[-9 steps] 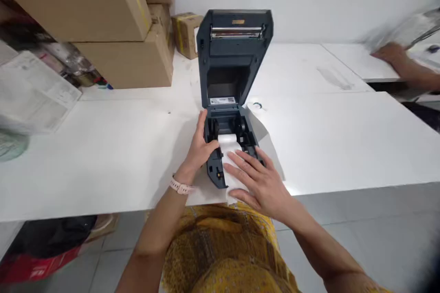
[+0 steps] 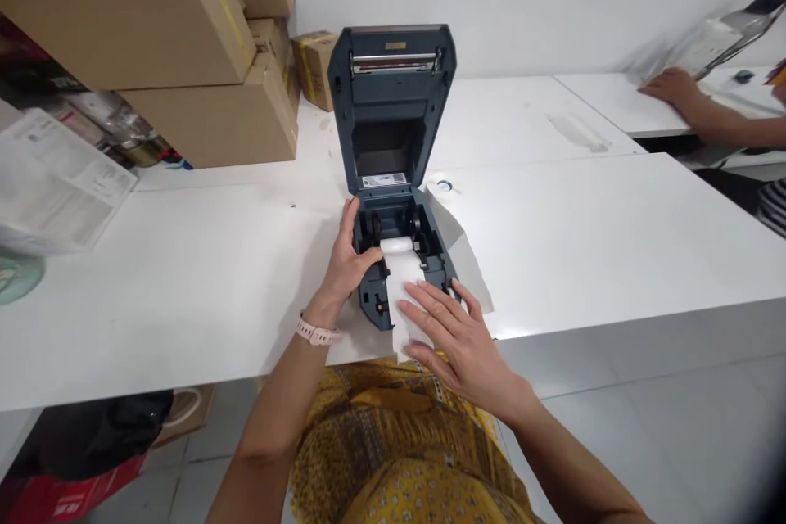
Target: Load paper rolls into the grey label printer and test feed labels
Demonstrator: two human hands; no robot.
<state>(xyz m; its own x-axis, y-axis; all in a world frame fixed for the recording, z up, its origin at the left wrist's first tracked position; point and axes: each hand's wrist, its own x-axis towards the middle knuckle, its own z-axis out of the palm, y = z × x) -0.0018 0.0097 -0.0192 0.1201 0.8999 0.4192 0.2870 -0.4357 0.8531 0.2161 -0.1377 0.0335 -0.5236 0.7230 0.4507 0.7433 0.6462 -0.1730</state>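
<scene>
A dark grey label printer (image 2: pixel 393 106) stands open on the white table (image 2: pixel 184 286), its lid tipped up and back. A white paper roll (image 2: pixel 398 246) lies in its bay, and a strip of white paper (image 2: pixel 405 286) runs forward over the front edge. My left hand (image 2: pixel 347 262) rests on the printer's left side, thumb hooked inside by the roll, fingers apart. My right hand (image 2: pixel 458 336) lies flat on the paper strip at the printer's front, fingers stretched out. A pink watch (image 2: pixel 316 333) is on my left wrist.
Stacked cardboard boxes (image 2: pixel 202 49) fill the back left. Printed sheets (image 2: pixel 55 188) lie at the left edge. A small ring-shaped object (image 2: pixel 444 185) sits right of the printer. Another person's hand (image 2: pixel 672 86) handles a shiny bag (image 2: pixel 706 41) at the far right table.
The view has shifted slightly, so the printer sits further left in frame. My right hand slid a little toward the table edge on the paper. The other person's hand moved.
</scene>
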